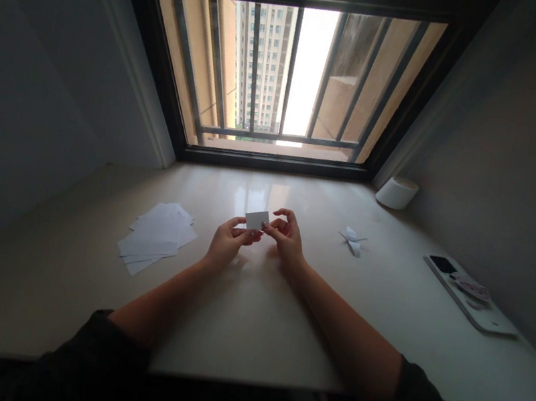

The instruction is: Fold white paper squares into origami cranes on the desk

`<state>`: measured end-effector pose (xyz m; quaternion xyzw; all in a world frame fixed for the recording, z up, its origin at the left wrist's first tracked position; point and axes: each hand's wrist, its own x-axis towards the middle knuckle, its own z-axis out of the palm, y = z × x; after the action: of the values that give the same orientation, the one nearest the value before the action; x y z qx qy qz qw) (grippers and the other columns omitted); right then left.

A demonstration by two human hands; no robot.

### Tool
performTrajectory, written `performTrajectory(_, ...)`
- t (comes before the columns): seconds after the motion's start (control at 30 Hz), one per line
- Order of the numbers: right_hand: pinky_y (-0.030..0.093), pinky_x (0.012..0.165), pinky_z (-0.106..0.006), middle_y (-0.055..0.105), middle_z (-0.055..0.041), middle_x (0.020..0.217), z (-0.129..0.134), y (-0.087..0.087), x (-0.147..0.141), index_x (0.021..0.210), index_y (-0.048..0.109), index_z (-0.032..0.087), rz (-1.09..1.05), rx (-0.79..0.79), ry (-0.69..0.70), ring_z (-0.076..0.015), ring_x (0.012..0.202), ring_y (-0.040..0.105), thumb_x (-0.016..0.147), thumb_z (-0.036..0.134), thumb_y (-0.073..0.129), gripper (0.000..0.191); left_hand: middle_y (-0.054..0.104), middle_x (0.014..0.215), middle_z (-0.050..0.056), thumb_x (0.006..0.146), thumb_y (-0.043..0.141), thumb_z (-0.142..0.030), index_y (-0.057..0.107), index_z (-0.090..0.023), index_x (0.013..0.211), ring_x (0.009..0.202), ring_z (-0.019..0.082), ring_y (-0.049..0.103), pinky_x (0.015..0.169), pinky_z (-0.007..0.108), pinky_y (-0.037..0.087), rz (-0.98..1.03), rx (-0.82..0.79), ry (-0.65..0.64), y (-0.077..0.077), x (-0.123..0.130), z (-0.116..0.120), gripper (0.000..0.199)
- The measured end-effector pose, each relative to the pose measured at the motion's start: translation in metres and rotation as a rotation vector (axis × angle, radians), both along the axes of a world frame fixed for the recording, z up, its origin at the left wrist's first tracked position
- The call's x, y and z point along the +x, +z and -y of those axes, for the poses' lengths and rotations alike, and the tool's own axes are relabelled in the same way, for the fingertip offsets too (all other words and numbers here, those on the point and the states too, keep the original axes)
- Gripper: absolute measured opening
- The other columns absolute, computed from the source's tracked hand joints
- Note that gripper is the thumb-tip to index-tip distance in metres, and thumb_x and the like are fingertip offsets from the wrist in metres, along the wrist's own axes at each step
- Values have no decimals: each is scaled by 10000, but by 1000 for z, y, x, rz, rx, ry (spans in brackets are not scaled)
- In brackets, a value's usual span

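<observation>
A small rectangle of paper (257, 219), perhaps folded, is held up just above the white sill in the middle of the view. My left hand (229, 242) pinches its lower left part between thumb and fingers. At its lower right corner, my right hand (287, 239) grips with the thumb and a finger, the other fingers curled loosely above. To the right lies a folded paper figure (352, 240) with thin pointed ends, like a paper crane. On the left is a loose, overlapping pile of white paper sheets (157, 237).
A phone (471, 294) in a pale case with a round grip lies at the right by the wall. Behind it, in the far right corner, stands a white cylindrical object (396, 193). The barred window (276, 166) closes off the back. The sill's front edge (244, 381) runs below my forearms.
</observation>
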<state>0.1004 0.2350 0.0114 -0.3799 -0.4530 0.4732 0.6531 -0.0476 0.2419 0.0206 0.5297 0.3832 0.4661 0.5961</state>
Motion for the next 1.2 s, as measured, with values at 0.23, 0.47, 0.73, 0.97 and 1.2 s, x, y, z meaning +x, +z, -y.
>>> performTrajectory(0.23, 460, 671, -298, 591, 58, 608, 1, -1, 1, 908, 472, 254, -8, 46, -24, -150, 628, 594, 699, 317, 654, 283, 726, 787, 115, 631, 765, -382, 588, -131, 978, 750, 235, 689, 752, 376, 498, -10, -2, 12, 1, 0, 1, 463)
performTrajectory(0.47, 479, 647, -303, 610, 41, 656, -2, -9, -1, 1001, 455, 249, 169, 61, -123, -156, 625, 601, 754, 397, 618, 331, 722, 861, 140, 635, 763, -371, 580, -128, 992, 800, 249, 686, 777, 384, 492, -12, -16, 15, -2, 0, 0, 469)
performTrajectory(0.73, 478, 639, -299, 587, 15, 707, -5, -14, -2, 1015, 502, 239, 270, 64, -152, -158, 634, 584, 795, 389, 570, 275, 726, 851, 101, 633, 757, -373, 569, -166, 1028, 825, 237, 676, 766, 356, 490, -87, 48, -38, -2, 1, 4, 484)
performTrajectory(0.97, 441, 667, -297, 566, 0, 769, 1, -5, 5, 1090, 500, 274, 574, 180, -169, -167, 677, 544, 877, 310, 438, 225, 694, 881, 86, 741, 602, -525, 662, -170, 1016, 786, 213, 656, 626, 275, 474, -184, 90, 25, 1, -4, 0, 453)
performTrajectory(1.2, 424, 720, -311, 592, -29, 821, 8, 2, 4, 1100, 532, 280, 825, 282, -131, -187, 752, 548, 888, 331, 452, 232, 679, 748, 47, 674, 682, -493, 717, -186, 825, 693, 174, 607, 552, 241, 456, -214, 107, 51, -2, -7, -3, 344)
